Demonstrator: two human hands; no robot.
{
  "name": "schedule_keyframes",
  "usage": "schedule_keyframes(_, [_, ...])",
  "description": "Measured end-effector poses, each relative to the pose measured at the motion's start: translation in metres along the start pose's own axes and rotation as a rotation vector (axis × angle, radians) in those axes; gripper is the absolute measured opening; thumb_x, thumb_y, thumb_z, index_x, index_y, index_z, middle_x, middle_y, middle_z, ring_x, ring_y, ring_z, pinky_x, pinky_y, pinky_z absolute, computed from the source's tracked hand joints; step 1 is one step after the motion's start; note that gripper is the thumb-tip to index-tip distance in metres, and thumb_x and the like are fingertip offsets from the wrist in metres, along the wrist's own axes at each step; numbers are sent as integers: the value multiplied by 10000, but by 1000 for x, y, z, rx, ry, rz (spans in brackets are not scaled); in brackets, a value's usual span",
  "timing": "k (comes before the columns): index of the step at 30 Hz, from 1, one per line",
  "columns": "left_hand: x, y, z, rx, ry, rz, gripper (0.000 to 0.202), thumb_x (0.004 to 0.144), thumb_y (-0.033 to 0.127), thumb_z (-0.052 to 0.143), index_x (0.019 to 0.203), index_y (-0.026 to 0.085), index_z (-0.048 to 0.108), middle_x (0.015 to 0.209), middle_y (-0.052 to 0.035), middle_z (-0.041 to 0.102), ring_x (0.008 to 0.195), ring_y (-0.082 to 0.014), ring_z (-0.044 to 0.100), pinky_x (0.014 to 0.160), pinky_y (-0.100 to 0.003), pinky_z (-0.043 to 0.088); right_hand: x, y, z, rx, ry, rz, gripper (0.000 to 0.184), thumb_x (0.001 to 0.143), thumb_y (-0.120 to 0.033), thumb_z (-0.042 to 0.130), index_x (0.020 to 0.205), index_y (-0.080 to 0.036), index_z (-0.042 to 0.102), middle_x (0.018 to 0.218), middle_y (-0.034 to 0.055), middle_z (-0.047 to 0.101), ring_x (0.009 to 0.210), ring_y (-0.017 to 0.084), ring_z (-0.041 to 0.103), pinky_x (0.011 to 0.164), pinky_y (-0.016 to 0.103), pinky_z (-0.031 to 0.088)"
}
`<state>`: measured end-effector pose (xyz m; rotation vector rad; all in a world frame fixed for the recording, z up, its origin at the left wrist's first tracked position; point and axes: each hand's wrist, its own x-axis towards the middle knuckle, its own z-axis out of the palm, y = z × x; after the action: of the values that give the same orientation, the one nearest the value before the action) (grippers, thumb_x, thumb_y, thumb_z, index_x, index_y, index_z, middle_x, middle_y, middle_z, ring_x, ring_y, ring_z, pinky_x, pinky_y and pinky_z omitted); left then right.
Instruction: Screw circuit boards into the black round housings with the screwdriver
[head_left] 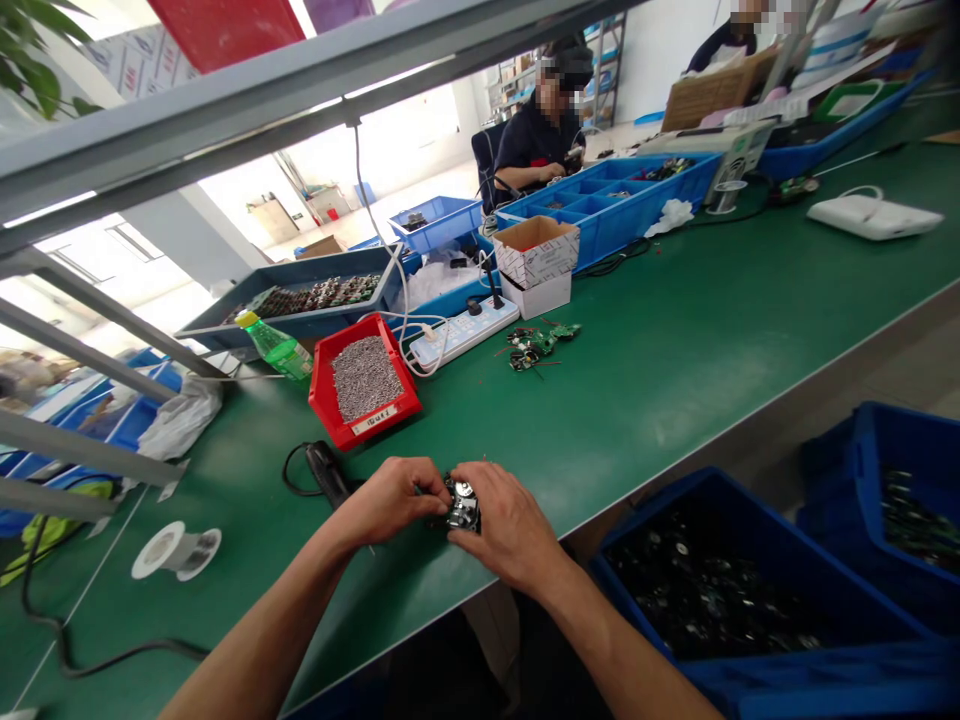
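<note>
Near the front edge of the green table, my right hand is wrapped round a small black and silver mechanism with a round white disc on top. From the other side, my left hand pinches at the mechanism's left edge. Whatever lies between those fingertips is too small to make out. A black corded hand tool rests on the table just behind my left hand, its lower end partly hidden by that hand.
A red bin of small metal parts, a green bottle, a power strip and circuit boards stand beyond my hands. A wire spool lies left. Blue crates of parts sit below at right. A co-worker sits opposite.
</note>
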<state>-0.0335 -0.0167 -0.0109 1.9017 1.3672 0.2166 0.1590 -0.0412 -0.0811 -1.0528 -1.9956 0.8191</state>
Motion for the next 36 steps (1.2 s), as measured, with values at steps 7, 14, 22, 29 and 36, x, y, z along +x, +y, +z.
schedule_keyframes(7, [0,9,-7,121,-102,77,130,837,256,633,793,225,752,796,-21,634,724,-145,592,691,-235,449,-1,0,1,-1,-6,15,556,692,-164,792,1170,-234,517,1166,63,611,1093,274,554,968,451,438])
schedule_keyframes(14, [1,9,-3,3,-67,-38,64,812,255,631,848,207,652,746,11,645,674,-142,592,631,-237,440,0,-3,-1,-28,-1,15,497,696,-171,780,1121,-233,529,1105,54,615,1036,267,558,912,430,456])
schedule_keyframes(22, [31,-16,-71,308,480,-178,272,831,425,618,983,207,677,905,-43,712,813,-199,646,746,-290,471,-1,0,0,-25,-8,12,588,687,-178,807,1196,-231,517,1186,62,606,1107,274,551,1003,463,430])
schedule_keyframes(29, [83,-73,-118,473,622,-432,205,743,394,686,852,235,758,841,-77,737,830,-249,664,740,-319,468,-2,-2,1,-8,7,12,575,689,-159,789,1192,-238,522,1190,65,615,1104,286,560,991,480,442])
schedule_keyframes(36, [89,-87,-116,414,624,-417,192,774,340,620,825,208,750,794,-54,737,747,-204,657,670,-285,459,-2,-2,-1,0,8,15,571,685,-143,785,1184,-247,527,1183,55,613,1104,275,559,984,465,444])
